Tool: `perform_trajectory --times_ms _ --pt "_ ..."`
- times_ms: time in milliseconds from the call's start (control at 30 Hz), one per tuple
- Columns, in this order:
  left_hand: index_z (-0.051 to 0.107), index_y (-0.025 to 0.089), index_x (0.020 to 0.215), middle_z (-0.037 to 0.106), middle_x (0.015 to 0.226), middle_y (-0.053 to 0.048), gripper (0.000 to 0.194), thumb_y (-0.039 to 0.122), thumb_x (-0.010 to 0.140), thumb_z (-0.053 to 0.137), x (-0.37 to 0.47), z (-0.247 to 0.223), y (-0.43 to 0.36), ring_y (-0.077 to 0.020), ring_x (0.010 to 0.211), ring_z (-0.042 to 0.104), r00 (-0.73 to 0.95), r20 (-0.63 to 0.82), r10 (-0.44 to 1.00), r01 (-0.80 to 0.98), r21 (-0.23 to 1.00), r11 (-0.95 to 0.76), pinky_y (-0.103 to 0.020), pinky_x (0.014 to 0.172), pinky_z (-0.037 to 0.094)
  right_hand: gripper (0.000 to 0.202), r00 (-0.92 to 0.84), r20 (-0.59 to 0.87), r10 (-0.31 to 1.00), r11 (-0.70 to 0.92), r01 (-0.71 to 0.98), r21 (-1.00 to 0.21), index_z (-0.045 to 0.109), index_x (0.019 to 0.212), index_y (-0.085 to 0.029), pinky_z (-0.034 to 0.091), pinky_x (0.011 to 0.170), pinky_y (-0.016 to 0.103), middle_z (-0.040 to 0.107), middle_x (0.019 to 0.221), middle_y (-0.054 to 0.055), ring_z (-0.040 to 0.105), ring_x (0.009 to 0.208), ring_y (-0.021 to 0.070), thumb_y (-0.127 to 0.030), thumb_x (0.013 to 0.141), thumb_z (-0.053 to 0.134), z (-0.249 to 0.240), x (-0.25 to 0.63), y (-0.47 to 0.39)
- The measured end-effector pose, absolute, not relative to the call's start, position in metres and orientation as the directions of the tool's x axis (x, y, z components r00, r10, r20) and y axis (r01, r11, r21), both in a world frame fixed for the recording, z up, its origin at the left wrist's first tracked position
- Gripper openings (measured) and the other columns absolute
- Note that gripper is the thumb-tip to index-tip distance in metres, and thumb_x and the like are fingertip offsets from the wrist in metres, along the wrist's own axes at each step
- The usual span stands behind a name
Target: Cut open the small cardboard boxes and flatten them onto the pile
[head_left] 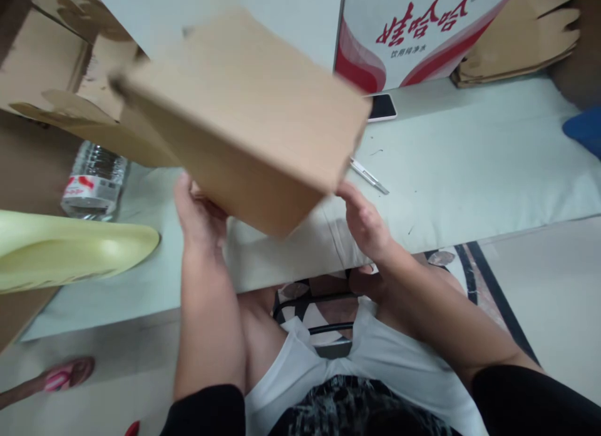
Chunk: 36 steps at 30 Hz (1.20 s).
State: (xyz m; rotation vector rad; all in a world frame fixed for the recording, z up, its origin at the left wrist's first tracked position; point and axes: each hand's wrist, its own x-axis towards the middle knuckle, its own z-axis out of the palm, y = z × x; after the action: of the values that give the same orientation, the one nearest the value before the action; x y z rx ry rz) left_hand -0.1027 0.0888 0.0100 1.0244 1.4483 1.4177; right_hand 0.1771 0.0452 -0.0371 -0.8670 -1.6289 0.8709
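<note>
Tilted above the bench, a brown cardboard box (253,104) is held up between my two hands, its edges a little blurred. My left hand (201,213) grips the box's lower left side, with part of the fingers hidden behind it. At the lower right corner my right hand (365,222) presses its fingertips against the cardboard. A utility knife (369,176) lies on the pale cloth just beyond my right hand. The phone (382,108) behind it is partly covered by the box.
A water bottle (95,182) lies at the left, near a pale yellow-green curved object (79,248). Cut cardboard pieces (521,35) lean at the back right, beside a white and red carton (417,35). More cardboard (94,119) stands at the left. A blue object (585,132) shows at the right edge.
</note>
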Motion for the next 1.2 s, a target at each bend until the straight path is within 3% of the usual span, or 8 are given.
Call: perform_trajectory --times_ms 100,300,433,567,800,933,1067,1200 --pt "0.068 0.021 0.081 0.066 0.066 -0.014 0.073 0.091 0.075 0.048 -0.076 0.000 0.084 -0.0340 0.079 0.074 -0.116 -0.365 0.924 -0.153 0.926 0.346 -0.033 0.044 0.048 0.062 -0.201 0.533 0.822 0.568 0.225 -0.792 0.060 0.145 -0.036 0.038 0.130 0.059 0.043 0.170 0.002 0.040 0.160 0.0303 -0.073 0.101 0.038 -0.022 0.181 0.042" --pt "0.069 0.019 0.075 0.061 0.054 -0.012 0.061 0.078 0.077 0.055 -0.053 -0.011 0.073 -0.0253 0.045 0.061 0.146 -0.629 0.764 0.156 0.777 0.610 -0.029 0.035 0.035 0.045 -0.005 0.575 0.818 0.548 0.308 -0.778 0.065 0.137 -0.035 0.038 0.130 0.060 0.056 0.158 0.005 0.048 0.153 0.0293 -0.059 0.105 0.043 -0.019 0.192 0.044" --pt "0.068 0.020 0.083 0.073 0.079 -0.011 0.044 0.064 0.079 0.068 -0.056 -0.009 0.072 -0.0252 0.074 0.072 -0.240 -0.025 0.970 0.403 0.907 0.123 -0.032 0.059 0.056 0.037 -0.082 0.587 0.805 0.579 0.324 -0.748 0.072 0.125 -0.030 0.045 0.126 0.057 0.061 0.152 0.007 0.056 0.146 0.0290 -0.051 0.105 0.050 -0.017 0.193 0.046" --pt "0.065 0.024 0.126 0.065 0.142 -0.011 0.064 0.074 0.086 0.057 -0.061 -0.012 0.079 -0.0310 0.138 0.059 -0.202 0.595 0.778 0.367 0.783 -0.503 -0.046 0.110 0.056 0.044 -0.315 0.551 0.773 0.629 0.269 -0.729 0.069 0.134 -0.029 0.044 0.127 0.053 0.052 0.163 0.008 0.051 0.152 0.0290 -0.054 0.103 0.052 -0.012 0.185 0.043" --pt "0.075 0.031 0.120 0.061 0.142 -0.004 0.047 0.062 0.096 0.050 -0.064 -0.026 0.086 -0.0322 0.140 0.055 0.052 0.662 0.748 0.349 0.689 -0.635 -0.051 0.128 0.040 0.042 -0.063 0.365 0.929 0.360 0.388 -0.848 0.066 0.133 -0.024 0.060 0.100 0.043 0.072 0.135 0.011 0.072 0.117 0.0245 -0.046 0.102 0.046 -0.025 0.194 0.064" --pt "0.072 0.032 0.120 0.057 0.145 -0.004 0.048 0.064 0.097 0.046 -0.060 -0.030 0.085 -0.0342 0.143 0.052 0.032 0.640 0.768 0.325 0.720 -0.614 -0.053 0.131 0.034 0.037 0.191 0.169 0.967 -0.060 0.813 -0.579 0.072 0.123 -0.018 0.054 0.104 0.052 0.072 0.127 0.017 0.066 0.117 0.0338 -0.026 0.089 0.059 -0.028 0.214 0.095" --pt "0.071 0.031 0.121 0.057 0.145 -0.005 0.050 0.065 0.098 0.044 -0.061 -0.029 0.084 -0.0347 0.145 0.050 0.045 0.640 0.767 0.352 0.708 -0.612 -0.054 0.132 0.033 0.026 0.223 -0.110 0.969 -0.248 0.901 -0.355 0.076 0.109 -0.020 0.054 0.089 0.052 0.071 0.118 0.018 0.067 0.106 0.0365 -0.025 0.089 0.059 -0.022 0.222 0.109" --pt "0.072 0.034 0.122 0.059 0.143 -0.004 0.047 0.064 0.099 0.044 -0.060 -0.025 0.082 -0.0315 0.141 0.053 0.057 0.634 0.771 0.385 0.698 -0.603 -0.051 0.130 0.036 0.007 0.251 -0.025 0.968 -0.206 0.731 -0.651 0.066 0.090 -0.021 0.054 0.076 0.040 0.067 0.087 0.007 0.063 0.079 0.0229 -0.027 0.086 0.064 -0.014 0.225 0.110"
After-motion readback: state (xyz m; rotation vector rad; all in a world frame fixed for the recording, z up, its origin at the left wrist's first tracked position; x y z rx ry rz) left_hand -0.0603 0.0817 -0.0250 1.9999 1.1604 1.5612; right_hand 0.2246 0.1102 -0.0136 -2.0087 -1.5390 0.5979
